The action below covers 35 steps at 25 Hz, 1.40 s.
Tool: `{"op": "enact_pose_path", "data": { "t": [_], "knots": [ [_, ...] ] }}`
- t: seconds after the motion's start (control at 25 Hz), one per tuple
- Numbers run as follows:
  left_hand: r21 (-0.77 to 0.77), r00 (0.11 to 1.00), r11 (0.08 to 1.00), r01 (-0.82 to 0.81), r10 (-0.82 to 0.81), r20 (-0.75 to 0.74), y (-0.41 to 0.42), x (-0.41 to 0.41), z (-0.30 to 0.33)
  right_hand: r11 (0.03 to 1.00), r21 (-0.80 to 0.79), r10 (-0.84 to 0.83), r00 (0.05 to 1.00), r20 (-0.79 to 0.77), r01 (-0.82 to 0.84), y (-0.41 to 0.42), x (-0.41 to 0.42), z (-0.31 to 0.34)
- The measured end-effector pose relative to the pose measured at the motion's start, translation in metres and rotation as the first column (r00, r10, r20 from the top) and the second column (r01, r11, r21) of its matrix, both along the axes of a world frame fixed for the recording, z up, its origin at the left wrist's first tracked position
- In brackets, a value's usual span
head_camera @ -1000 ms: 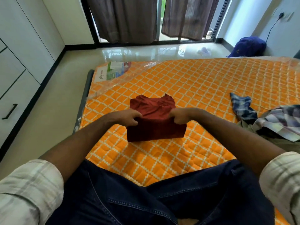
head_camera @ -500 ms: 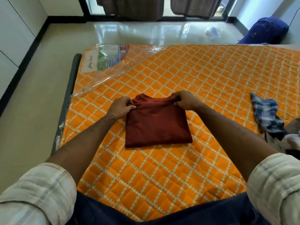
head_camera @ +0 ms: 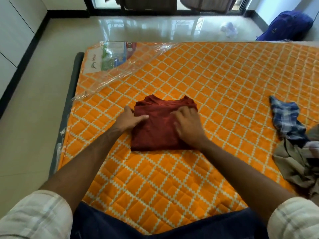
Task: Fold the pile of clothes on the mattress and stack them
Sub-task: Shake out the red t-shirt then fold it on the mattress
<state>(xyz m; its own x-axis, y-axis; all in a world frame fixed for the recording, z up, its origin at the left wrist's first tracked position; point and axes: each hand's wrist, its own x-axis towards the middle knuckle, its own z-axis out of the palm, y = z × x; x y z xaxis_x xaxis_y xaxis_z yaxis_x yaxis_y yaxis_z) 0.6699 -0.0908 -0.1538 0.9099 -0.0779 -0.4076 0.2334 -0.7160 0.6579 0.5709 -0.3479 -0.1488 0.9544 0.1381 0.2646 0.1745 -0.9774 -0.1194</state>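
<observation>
Hands (head_camera: 160,123) flat, fingers spread on folded square maroon shirt (head_camera: 155,133) atop quilted orange mattress (head_camera: 215,94).

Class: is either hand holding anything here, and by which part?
Nothing is held. The left hand and right hand lie flat on the folded red shirt.
</observation>
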Motion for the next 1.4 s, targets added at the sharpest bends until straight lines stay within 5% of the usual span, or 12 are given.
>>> {"op": "enact_pose_path", "data": {
  "t": [0.08,0.16,0.32,0.44,0.52,0.68,0.8,0.88,1.0,1.12,1.2,1.4],
  "knots": [
    [-0.138,0.984,0.99,-0.019,-0.006,-0.176,0.006,-0.015,-0.006,0.99,-0.043,0.123,0.981,-0.153,-0.131,0.022,-0.026,-0.008],
    [-0.288,0.977,0.955,-0.066,0.004,-0.211,0.005,-0.032,-0.003,1.0,-0.018,0.018,0.938,-0.347,-0.026,0.033,-0.04,-0.005],
    [-0.498,0.996,0.865,-0.05,0.006,-0.09,-0.021,-0.063,0.056,0.873,0.419,0.049,0.812,-0.582,0.248,0.046,-0.026,0.032],
    [-0.483,0.985,0.86,0.166,-0.163,0.048,-0.047,-0.066,0.114,0.367,0.833,0.232,0.826,-0.514,0.415,0.064,-0.02,0.083],
    [-0.37,0.954,0.88,0.298,-0.275,0.115,-0.065,-0.07,0.15,0.03,0.862,0.318,0.813,-0.488,0.506,0.064,-0.025,0.122],
    [-0.226,0.888,0.869,0.44,-0.384,0.251,-0.096,-0.085,0.184,-0.282,0.83,0.385,0.849,-0.361,0.481,0.044,-0.036,0.154],
    [-0.372,0.895,0.814,0.446,-0.396,0.205,-0.103,-0.097,0.18,-0.471,0.747,0.361,0.875,-0.322,0.469,0.024,-0.051,0.135],
    [-0.378,0.865,0.779,0.501,-0.438,0.244,-0.098,-0.111,0.158,-0.475,0.704,0.356,0.846,-0.396,0.529,0.003,-0.068,0.095],
    [-0.122,0.846,0.855,0.504,-0.46,0.268,-0.07,-0.127,0.086,-0.278,0.59,0.23,0.648,-0.726,0.758,-0.023,-0.098,0.02],
    [0.244,0.923,0.937,0.25,-0.307,0.232,-0.027,-0.129,0.029,-0.256,0.575,0.133,0.618,-0.775,0.777,-0.028,-0.108,-0.003],
    [0.326,0.974,0.943,0.068,-0.134,0.184,-0.004,-0.12,0.015,-0.191,0.629,0.055,0.648,-0.76,0.754,-0.029,-0.098,-0.001],
    [-0.052,0.998,0.998,0.047,-0.049,-0.032,0.006,-0.102,0.023,0.129,0.601,-0.248,0.613,-0.75,0.789,-0.027,-0.076,-0.007]
  ]
}}
